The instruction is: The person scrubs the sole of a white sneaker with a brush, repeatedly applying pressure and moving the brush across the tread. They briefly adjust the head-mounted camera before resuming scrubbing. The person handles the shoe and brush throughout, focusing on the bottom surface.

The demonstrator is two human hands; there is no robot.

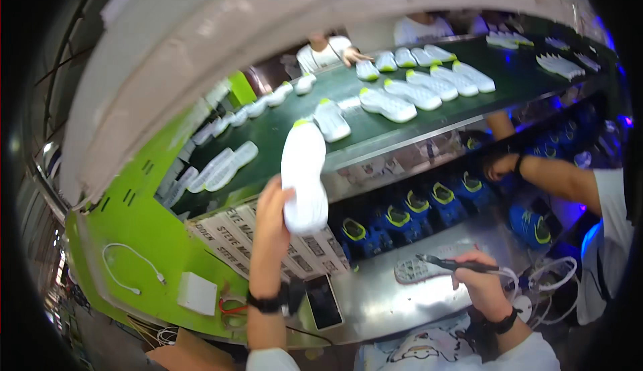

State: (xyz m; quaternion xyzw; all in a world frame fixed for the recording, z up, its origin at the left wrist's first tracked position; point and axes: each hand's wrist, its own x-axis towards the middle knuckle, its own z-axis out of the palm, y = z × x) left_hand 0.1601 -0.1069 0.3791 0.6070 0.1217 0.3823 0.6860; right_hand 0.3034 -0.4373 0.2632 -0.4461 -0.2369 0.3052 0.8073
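Observation:
My left hand [269, 213] is closed around the side of a white shoe sole [305, 176] with a yellow-green tip, holding it upright in front of the conveyor edge. Low on the right, my right hand [481, 287] grips a black pen-like tool [445, 262], beside a white cable. Its tip points left, over a grey sole-shaped piece [414, 270] lying on the metal worktop [375, 304]. The tool's exact kind cannot be made out. The held sole and the tool are well apart.
A green conveyor belt [268, 130] carries several white soles [388, 105]. Blue shoes [398, 217] line the shelf beneath. A phone [324, 302], white box [197, 293] and red-handled tool [232, 306] lie nearby. Another person's arm [552, 173] reaches in from the right.

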